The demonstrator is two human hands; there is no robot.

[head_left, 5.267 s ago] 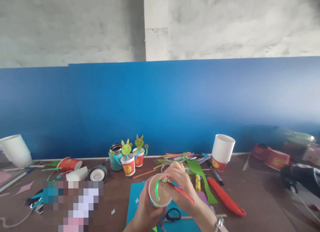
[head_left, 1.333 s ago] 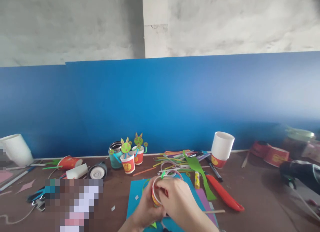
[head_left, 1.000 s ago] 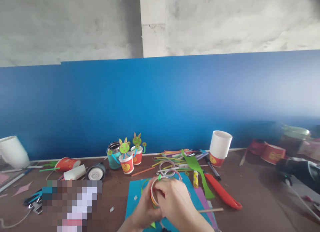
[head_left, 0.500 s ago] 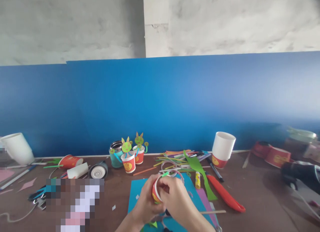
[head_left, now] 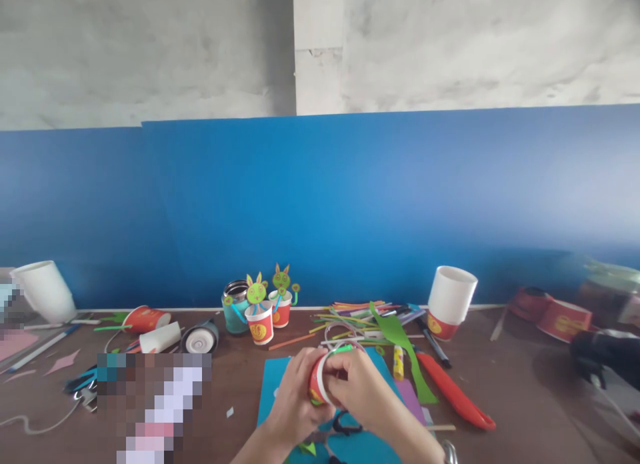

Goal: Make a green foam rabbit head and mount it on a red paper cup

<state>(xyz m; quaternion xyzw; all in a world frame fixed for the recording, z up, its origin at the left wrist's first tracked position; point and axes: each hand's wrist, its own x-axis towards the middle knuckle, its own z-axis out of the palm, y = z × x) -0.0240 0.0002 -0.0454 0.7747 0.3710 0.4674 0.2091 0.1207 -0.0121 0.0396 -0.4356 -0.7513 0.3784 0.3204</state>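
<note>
My left hand [head_left: 295, 394] is wrapped around a small red paper cup [head_left: 316, 381] with a white rim, tilted so its mouth faces right. The fingers of my right hand [head_left: 353, 381] are bent together inside the cup's mouth, and what they pinch is hidden. A bright green strip [head_left: 343, 349] shows at the cup's upper rim, beside the right fingers. Below the hands, scissors [head_left: 347, 424] with dark handles lie on blue paper [head_left: 273, 377], near a green paper scrap [head_left: 308, 447].
Behind stand two cups with green paper figures [head_left: 260, 324] and a teal flask [head_left: 234, 317]. Colourful sticks [head_left: 350, 311], a glue stick [head_left: 398, 363], a green paper strip [head_left: 400, 341] and a red-orange tool [head_left: 457, 394] lie right. Stacked white cups [head_left: 453, 294] stand farther back.
My right hand has turned slightly at the cup's mouth, and the green strip now shows more to the right. The scissors' handle has come into clearer view. The whole view has shifted a little.
</note>
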